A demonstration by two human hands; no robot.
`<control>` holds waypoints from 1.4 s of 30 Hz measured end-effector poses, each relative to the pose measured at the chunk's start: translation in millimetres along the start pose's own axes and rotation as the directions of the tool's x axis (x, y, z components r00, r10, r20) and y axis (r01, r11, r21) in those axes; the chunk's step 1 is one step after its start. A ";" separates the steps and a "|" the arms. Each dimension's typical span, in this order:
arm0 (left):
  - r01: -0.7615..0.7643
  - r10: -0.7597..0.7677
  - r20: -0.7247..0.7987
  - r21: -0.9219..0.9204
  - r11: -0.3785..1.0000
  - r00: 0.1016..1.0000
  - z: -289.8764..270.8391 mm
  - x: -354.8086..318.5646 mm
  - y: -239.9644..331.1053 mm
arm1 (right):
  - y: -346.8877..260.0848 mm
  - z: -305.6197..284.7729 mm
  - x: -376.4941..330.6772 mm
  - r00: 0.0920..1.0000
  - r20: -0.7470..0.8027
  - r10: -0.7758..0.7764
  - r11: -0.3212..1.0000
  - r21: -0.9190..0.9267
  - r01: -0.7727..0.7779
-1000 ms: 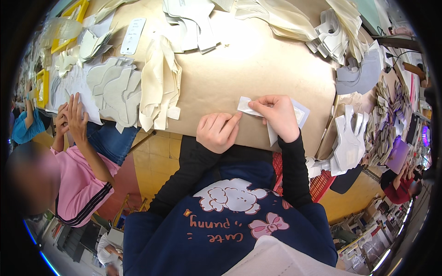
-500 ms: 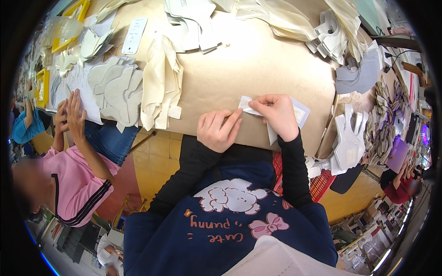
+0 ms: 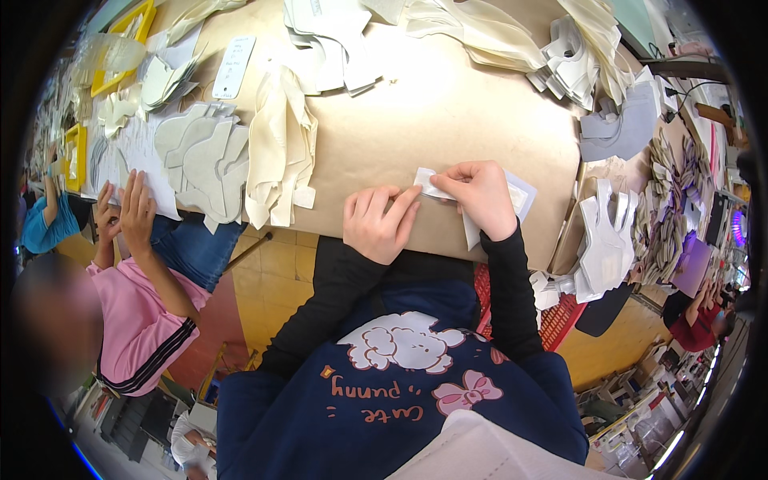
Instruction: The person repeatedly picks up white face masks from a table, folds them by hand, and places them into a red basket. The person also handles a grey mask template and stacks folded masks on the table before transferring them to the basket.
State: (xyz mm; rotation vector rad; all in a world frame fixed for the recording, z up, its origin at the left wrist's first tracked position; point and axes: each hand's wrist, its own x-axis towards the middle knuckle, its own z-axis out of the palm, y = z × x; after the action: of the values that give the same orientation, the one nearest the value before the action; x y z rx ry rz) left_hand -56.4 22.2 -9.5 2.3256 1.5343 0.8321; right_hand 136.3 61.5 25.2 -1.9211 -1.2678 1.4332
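Observation:
My right hand pinches a small white piece of sheet material between thumb and fingers, near the front edge of the table. My left hand lies just left of it, fingers loosely bent and a little apart, its index fingertip touching or nearly touching the piece's left end. Beneath and beyond my right hand lies a pale flat cut piece with a lighter patch on it. Whether the small piece joins this larger one is hidden by my hand.
Brown paper covers the table. To the left lie grey cut pieces and a cream fabric stack. White pieces and grey pieces sit at the right. A co-worker in a pink shirt works at the left.
My hands and the small white piece stay almost where they were. At the left, the co-worker's hands have shifted slightly down.

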 end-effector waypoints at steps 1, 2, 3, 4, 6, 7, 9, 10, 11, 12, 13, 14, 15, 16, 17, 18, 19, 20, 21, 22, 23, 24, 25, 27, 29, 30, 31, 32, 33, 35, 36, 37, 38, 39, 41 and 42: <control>0.009 -0.009 0.004 -0.002 1.000 1.000 -0.2 0.4 0.3 | -0.3 0.1 0.2 1.000 0.002 0.013 1.000 0.005 -0.013; 0.009 -0.009 0.012 0.003 1.000 1.000 -0.4 0.7 0.7 | -0.7 0.2 0.2 1.000 0.004 0.016 1.000 0.011 -0.016; 0.008 -0.009 0.020 0.008 1.000 1.000 -0.6 1.0 1.0 | -1.4 0.5 0.3 1.000 0.002 0.014 1.000 0.014 -0.014; 0.011 -0.012 0.029 0.012 1.000 1.000 -1.0 1.3 1.2 | -2.0 0.5 0.1 1.000 0.005 0.019 1.000 0.025 -0.019; 0.008 -0.009 0.043 0.020 1.000 0.999 -1.5 2.0 1.4 | -3.2 0.6 -0.1 1.000 0.005 0.019 0.999 0.043 -0.020; 0.009 -0.010 0.048 0.022 1.000 0.999 -1.8 2.3 1.7 | -3.5 0.1 -0.3 1.000 0.009 0.021 0.999 0.042 -0.022; 0.010 -0.012 0.070 0.032 0.999 0.998 -2.2 2.8 1.9 | -3.2 -0.5 -0.3 1.000 0.017 0.014 0.999 0.039 -0.015; 0.010 -0.013 0.078 0.035 0.999 0.997 -2.3 3.2 2.1 | -2.7 -0.8 -0.1 0.999 0.027 0.033 0.999 0.041 -0.034; 0.000 -0.004 0.087 0.048 0.999 0.996 -2.5 3.4 2.1 | -2.0 -0.6 0.3 0.999 0.035 0.039 0.998 0.043 -0.040; -0.011 0.005 0.095 0.060 0.998 0.995 -2.8 3.8 2.0 | -1.4 -1.2 0.6 0.999 0.041 0.018 0.998 0.051 -0.021; -0.012 0.005 0.106 0.069 0.998 0.994 -2.7 4.2 2.3 | -0.9 -1.7 1.5 0.996 0.067 0.057 0.996 0.066 -0.062; -0.011 0.004 0.099 0.066 0.998 0.995 -2.6 4.8 2.3 | -0.6 -3.0 2.3 0.993 0.091 0.069 0.993 0.087 -0.077; 0.001 -0.006 0.096 0.059 0.998 0.995 -2.2 5.3 2.9 | -0.3 -5.6 1.8 0.989 0.117 0.094 0.989 0.102 -0.106; 0.010 -0.014 0.089 0.050 0.999 0.996 -1.8 5.7 3.6 | 0.0 -10.3 0.1 0.987 0.157 0.024 0.991 0.129 -0.044; 0.021 -0.025 0.104 0.039 0.999 0.994 -1.7 6.3 3.5 | 0.2 -17.3 -2.1 0.979 0.199 -0.035 0.988 0.151 0.005; 0.029 -0.032 0.114 0.028 0.999 0.993 -1.4 7.1 3.2 | 0.2 -25.5 -4.1 0.971 0.231 -0.058 0.989 0.148 0.024; 0.038 -0.040 0.130 0.017 0.999 0.991 -1.4 7.5 3.1 | 0.8 -35.7 -9.4 0.957 0.272 -0.099 0.991 0.117 0.070; 0.035 -0.037 0.126 0.014 0.999 0.991 -1.5 7.7 3.1 | 1.9 -47.5 -18.6 0.947 0.306 -0.098 0.995 0.060 0.084; 0.034 -0.035 0.128 0.010 0.999 0.991 -1.7 7.9 2.8 | 3.5 -56.2 -27.7 0.937 0.337 -0.095 0.995 0.002 0.100; 0.034 -0.034 0.128 0.004 0.999 0.991 -2.0 8.0 2.5 | 5.9 -61.6 -36.2 0.931 0.347 -0.111 0.994 0.039 0.104; 0.022 -0.024 0.118 0.017 1.000 0.993 -1.8 8.0 2.6 | 8.9 -66.7 -45.0 0.926 0.356 -0.128 0.991 0.075 0.108; 0.014 -0.017 0.106 0.029 0.999 0.994 -1.6 7.8 2.7 | 12.2 -71.4 -53.5 0.916 0.367 -0.164 0.984 0.128 0.124; 0.007 -0.011 0.095 0.041 0.999 0.995 -1.2 7.4 3.0 | 16.1 -73.5 -60.3 0.931 0.354 -0.095 0.995 0.055 0.081; 0.024 -0.027 0.087 0.031 0.999 0.996 0.1 6.8 3.5 | 24.9 -70.9 -75.9 0.941 0.275 -0.195 0.980 0.013 0.199; 0.028 -0.030 0.076 0.028 0.999 0.997 1.3 6.5 3.3 | 34.2 -63.3 -88.7 0.939 0.202 -0.278 0.952 -0.074 0.298; 0.023 -0.025 0.070 0.028 0.999 0.997 2.1 6.7 2.9 | 38.8 -57.9 -92.4 0.934 0.167 -0.317 0.927 -0.154 0.342; 0.024 -0.026 0.069 0.029 0.999 0.997 2.9 6.8 2.7 | 43.3 -52.2 -95.4 0.923 0.133 -0.361 0.895 -0.230 0.383; 0.015 -0.017 0.062 0.037 0.999 0.998 3.8 6.9 2.4 | 47.5 -46.9 -96.4 0.908 0.100 -0.406 0.856 -0.307 0.416; 0.013 -0.016 0.061 0.046 0.999 0.998 4.4 6.8 2.2 | 51.3 -41.5 -95.8 0.915 0.078 -0.396 0.874 -0.275 0.401; 0.010 -0.013 0.058 0.059 0.998 0.998 5.7 6.6 2.1 | 57.4 -34.8 -94.3 0.863 0.000 -0.505 0.819 -0.317 0.479; 0.011 -0.014 0.056 0.064 0.998 0.998 6.0 6.4 2.3 | 59.6 -32.6 -93.7 0.830 -0.032 -0.557 0.787 -0.340 0.515; 0.011 -0.014 0.055 0.070 0.997 0.998 5.8 5.8 2.5 | 61.2 -30.7 -93.4 0.798 -0.083 -0.596 0.768 -0.348 0.538; 0.011 -0.015 0.053 0.071 0.997 0.998 5.3 5.1 2.9 | 62.2 -29.5 -94.1 0.762 -0.133 -0.634 0.748 -0.358 0.559; 0.009 -0.012 0.051 0.071 0.997 0.999 5.1 5.1 2.9 | 62.8 -28.6 -94.1 0.738 -0.183 -0.650 0.742 -0.364 0.563; 0.011 -0.015 0.058 0.067 0.998 0.998 1.9 2.4 4.4 | 63.0 -26.9 -99.3 0.731 -0.310 -0.607 0.793 -0.289 0.536; 0.010 -0.013 0.053 0.064 0.998 0.999 1.3 2.1 4.7 | 63.0 -26.1 -100.8 0.747 -0.362 -0.558 0.830 -0.249 0.499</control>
State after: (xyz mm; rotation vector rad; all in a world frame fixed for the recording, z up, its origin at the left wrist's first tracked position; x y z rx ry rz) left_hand -51.5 22.2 -7.6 2.3610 1.5728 0.7224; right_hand 181.0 -50.8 39.1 -1.6253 -1.5489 0.6102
